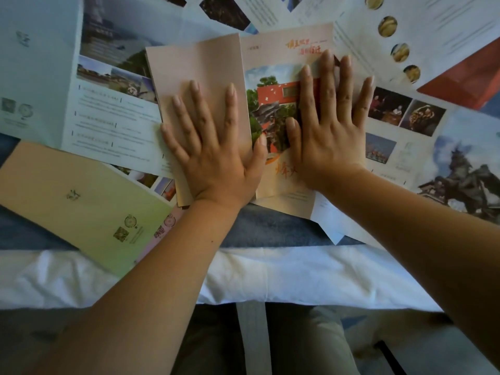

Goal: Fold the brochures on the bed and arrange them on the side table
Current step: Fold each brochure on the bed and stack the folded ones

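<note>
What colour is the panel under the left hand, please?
The panel is pinkish beige; head view.

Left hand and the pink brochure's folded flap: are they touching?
Touching. The head view shows the left hand lying flat, fingers spread, on the pink brochure's folded flap.
</note>
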Demonstrator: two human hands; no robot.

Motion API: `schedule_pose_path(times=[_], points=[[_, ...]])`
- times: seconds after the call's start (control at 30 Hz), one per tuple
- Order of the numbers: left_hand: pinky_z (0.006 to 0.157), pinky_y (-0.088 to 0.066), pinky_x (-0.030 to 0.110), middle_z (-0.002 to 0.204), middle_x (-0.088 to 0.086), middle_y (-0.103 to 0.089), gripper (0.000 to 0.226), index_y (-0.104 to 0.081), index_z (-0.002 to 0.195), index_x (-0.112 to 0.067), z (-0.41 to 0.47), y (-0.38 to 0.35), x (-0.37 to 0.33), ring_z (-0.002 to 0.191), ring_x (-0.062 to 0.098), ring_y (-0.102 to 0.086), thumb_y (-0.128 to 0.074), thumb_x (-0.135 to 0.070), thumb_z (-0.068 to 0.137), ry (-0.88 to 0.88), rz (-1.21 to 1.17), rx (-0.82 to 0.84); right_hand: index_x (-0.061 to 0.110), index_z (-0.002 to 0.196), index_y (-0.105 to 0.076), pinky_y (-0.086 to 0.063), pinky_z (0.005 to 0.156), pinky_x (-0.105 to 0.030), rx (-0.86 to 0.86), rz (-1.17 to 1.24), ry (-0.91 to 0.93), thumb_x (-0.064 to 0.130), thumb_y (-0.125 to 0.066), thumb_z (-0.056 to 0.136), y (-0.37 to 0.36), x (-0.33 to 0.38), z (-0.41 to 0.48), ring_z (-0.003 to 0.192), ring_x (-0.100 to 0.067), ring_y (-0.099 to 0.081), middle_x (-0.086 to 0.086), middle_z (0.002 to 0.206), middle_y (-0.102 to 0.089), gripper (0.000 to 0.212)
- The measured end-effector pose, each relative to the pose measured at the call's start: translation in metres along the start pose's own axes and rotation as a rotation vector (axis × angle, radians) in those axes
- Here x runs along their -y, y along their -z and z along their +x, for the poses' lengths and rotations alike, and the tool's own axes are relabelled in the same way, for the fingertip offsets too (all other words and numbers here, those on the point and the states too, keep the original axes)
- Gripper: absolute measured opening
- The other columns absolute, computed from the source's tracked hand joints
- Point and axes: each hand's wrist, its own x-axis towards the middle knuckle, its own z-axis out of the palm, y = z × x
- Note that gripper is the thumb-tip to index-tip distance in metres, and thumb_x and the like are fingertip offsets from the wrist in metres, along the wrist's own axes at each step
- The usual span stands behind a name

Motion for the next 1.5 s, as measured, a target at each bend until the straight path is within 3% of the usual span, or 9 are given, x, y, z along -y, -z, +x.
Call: schedule_pose_path(times=[0.37, 0.63, 0.87, 1.0, 1.1, 1.5], points=[[0.122, -0.003, 0.066, 0.172, 0.015, -0.004, 0.083, -0.009, 0.164, -0.035, -0.005, 0.006, 0.056, 0.157, 0.042, -0.002, -0.027, -0.075, 0.094, -0.005, -0.011, -0.013, 0.006, 0.164, 0.003, 0.016, 0.124, -0.049, 0.053, -0.017, 0.028, 0.05, -0.016, 0.111, 0.006, 0.055, -0.002, 0.159, -0.037, 0.009, -0.019, 0.172, 0.008, 0.072], [0.123, -0.004, 0.065, 0.172, 0.014, -0.003, 0.083, -0.007, 0.164, -0.035, -0.018, 0.008, 0.138, 0.157, 0.043, -0.001, -0.027, -0.075, 0.094, 0.068, -0.008, -0.015, 0.004, 0.164, -0.002, 0.012, 0.128, -0.042, 0.072, 0.083, 0.125, 0.051, -0.02, 0.11, -0.004, 0.133, 0.003, 0.16, -0.032, 0.006, -0.018, 0.173, 0.003, 0.074], [0.123, -0.004, 0.066, 0.172, 0.016, -0.002, 0.083, -0.005, 0.164, -0.033, -0.027, 0.008, 0.204, 0.157, 0.043, -0.001, -0.024, -0.076, 0.096, 0.087, -0.005, -0.029, 0.017, 0.167, -0.003, 0.006, 0.128, -0.054, 0.103, 0.051, 0.284, 0.061, -0.017, 0.107, -0.007, 0.168, 0.005, 0.16, -0.034, 0.007, -0.011, 0.174, 0.003, 0.075], [0.122, -0.002, 0.066, 0.168, 0.027, -0.001, 0.101, -0.004, 0.165, -0.021, -0.03, 0.008, 0.205, 0.156, 0.047, -0.001, -0.03, -0.084, 0.09, 0.148, -0.083, -0.071, 0.018, 0.167, -0.002, 0.008, 0.128, -0.054, 0.09, 0.038, 0.295, 0.06, -0.018, 0.108, -0.012, 0.168, 0.004, 0.16, -0.032, 0.008, -0.009, 0.174, 0.004, 0.074], [0.124, -0.003, 0.063, 0.169, 0.026, -0.003, 0.111, -0.008, 0.165, -0.017, -0.027, 0.009, 0.203, 0.156, 0.046, -0.002, -0.031, -0.089, 0.084, 0.182, -0.094, -0.066, 0.018, 0.167, 0.0, 0.007, 0.128, -0.054, 0.088, 0.019, 0.291, 0.059, -0.016, 0.108, -0.015, 0.169, 0.004, 0.16, -0.032, 0.009, -0.009, 0.174, 0.005, 0.074], [0.124, -0.001, 0.061, 0.17, 0.022, -0.006, 0.107, -0.013, 0.165, -0.019, -0.024, 0.014, 0.196, 0.157, 0.042, -0.001, -0.038, -0.085, 0.084, 0.126, -0.259, -0.046, 0.017, 0.167, -0.003, 0.004, 0.128, -0.054, 0.078, 0.037, 0.284, 0.058, -0.017, 0.108, -0.014, 0.168, 0.003, 0.16, -0.031, 0.006, -0.009, 0.174, 0.003, 0.073]])
